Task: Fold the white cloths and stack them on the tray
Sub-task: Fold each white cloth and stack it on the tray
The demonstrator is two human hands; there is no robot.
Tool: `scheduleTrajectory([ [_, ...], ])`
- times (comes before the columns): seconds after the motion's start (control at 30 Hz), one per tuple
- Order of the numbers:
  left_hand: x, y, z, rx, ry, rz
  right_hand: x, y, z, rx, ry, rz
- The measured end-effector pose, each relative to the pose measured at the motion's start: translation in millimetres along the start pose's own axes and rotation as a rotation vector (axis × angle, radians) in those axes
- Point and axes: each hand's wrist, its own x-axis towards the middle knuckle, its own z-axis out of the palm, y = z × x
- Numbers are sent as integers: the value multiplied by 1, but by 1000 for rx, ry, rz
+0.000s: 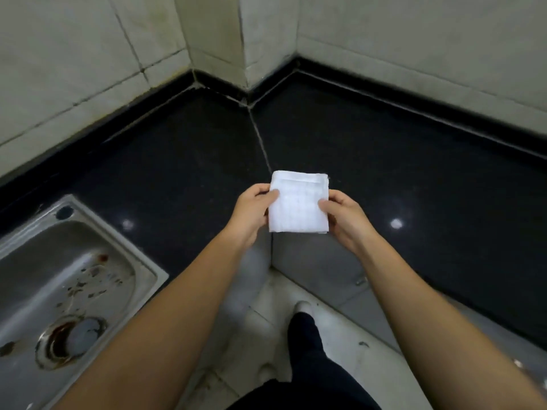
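Note:
A white cloth (299, 202), folded into a small square, is held up in the air over the inner corner of a black countertop (183, 161). My left hand (251, 213) pinches its left edge with thumb on top. My right hand (344, 217) grips its right edge the same way. The cloth looks flat and neatly folded, with a hem line near its far edge. No tray and no other cloths are in view.
A stained steel sink (59, 279) with a rusty drain is set in the counter at the lower left. Tiled walls (88, 54) meet in a corner behind the counter. Below the hands are the floor tiles and my leg and shoe (305, 327).

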Motion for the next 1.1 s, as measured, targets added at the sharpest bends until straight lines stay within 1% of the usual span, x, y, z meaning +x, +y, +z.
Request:
scheduleTrajectory([
  [0.1, -24, -21, 55, 114, -128, -20, -58, 18, -53, 34, 181, -21],
  [0.3, -95, -53, 193, 320, -469, 68, -185, 45, -172, 142, 566, -99],
  [0.4, -145, -77, 264, 374, -634, 85, -253, 64, -230, 186, 727, -118],
  [0.5, -205, -110, 339, 385, -755, 73, -326, 88, -294, 229, 849, -123],
  [0.67, -318, -174, 465, 396, -870, 32, -452, 117, -406, 236, 1040, -117],
  [0.77, -376, -195, 528, 400, -924, 27, -513, 123, -464, 223, 1125, -128],
  [0.87, -409, -205, 583, 378, -968, 47, -550, 121, -513, 235, 1174, -158],
  [0.97, -426, -208, 636, 377, -1023, 79, -568, 116, -563, 247, 1225, -195],
  [1.1, -436, -205, 714, 345, -1063, 102, -576, 93, -642, 164, 1239, -218],
])
